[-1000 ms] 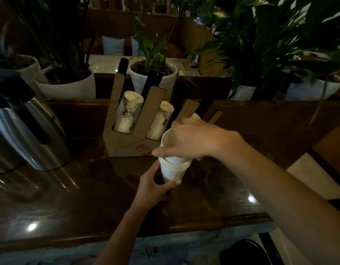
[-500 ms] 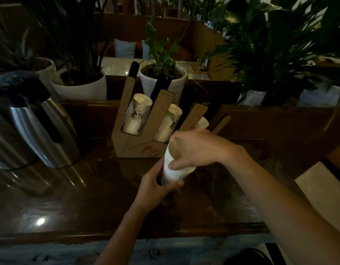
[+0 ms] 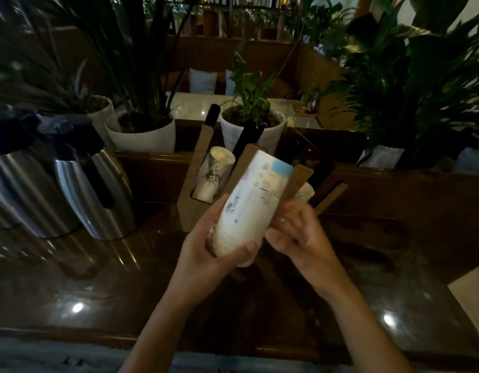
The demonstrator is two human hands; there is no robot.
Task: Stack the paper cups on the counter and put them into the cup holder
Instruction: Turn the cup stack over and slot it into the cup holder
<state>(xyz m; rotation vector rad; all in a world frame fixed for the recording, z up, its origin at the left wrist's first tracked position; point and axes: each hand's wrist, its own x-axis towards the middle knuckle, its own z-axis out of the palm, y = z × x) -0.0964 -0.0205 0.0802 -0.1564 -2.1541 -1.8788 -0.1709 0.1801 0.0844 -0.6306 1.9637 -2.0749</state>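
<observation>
A stack of white paper cups [image 3: 250,203] lies tilted in the air, rims toward me, bottom end pointing up and away at the cardboard cup holder [image 3: 192,200]. My left hand [image 3: 214,251] grips the stack around its rim end. My right hand [image 3: 297,235] hovers just right of the stack with fingers loosely curled, holding nothing; it is motion-blurred. The holder stands on the dark counter [image 3: 98,286]. Its left slot holds a printed cup stack [image 3: 215,170]. Another cup stack [image 3: 305,192] peeks out at the right. The held stack hides the holder's middle slot.
Two steel thermos jugs [image 3: 71,189] stand at the left on the counter. White plant pots [image 3: 144,135] with tall leaves line the ledge behind the holder. The counter's front edge [image 3: 233,345] runs below my forearms.
The cup stack has been lifted off the counter and tipped over toward the holder. My right hand has let go of its rim and drawn off to the right. The camera moved closer.
</observation>
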